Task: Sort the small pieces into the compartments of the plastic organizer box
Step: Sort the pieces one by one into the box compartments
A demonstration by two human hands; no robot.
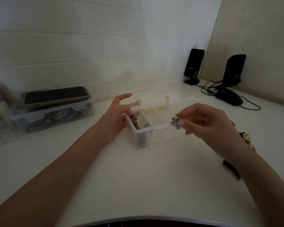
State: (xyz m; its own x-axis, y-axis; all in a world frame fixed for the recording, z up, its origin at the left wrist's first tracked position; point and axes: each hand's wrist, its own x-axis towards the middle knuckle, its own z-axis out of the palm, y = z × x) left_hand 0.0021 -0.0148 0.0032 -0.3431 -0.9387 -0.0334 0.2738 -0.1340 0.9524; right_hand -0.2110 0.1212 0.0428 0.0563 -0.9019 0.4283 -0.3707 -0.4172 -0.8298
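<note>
A clear plastic organizer box (142, 131) stands open in the middle of the white table, its lid tipped back. Its nearest left compartment holds several dark flower-shaped pieces (134, 120); the compartments beside it look pale and yellowish. My left hand (117, 112) rests against the box's left side, fingers at the rim of that compartment. My right hand (206, 122) hovers just right of the box and pinches a grey flower-shaped piece (175, 122) between thumb and fingers. A small heap of loose pieces (245, 138) lies on the table behind my right wrist, partly hidden.
At the left, a clear storage case (56, 115) with coloured rolls inside carries a phone (56, 95) on its lid. Two black speakers (193, 66) and a mouse (229, 96) with cables sit at the back right. A dark small object (231, 167) lies near my right forearm.
</note>
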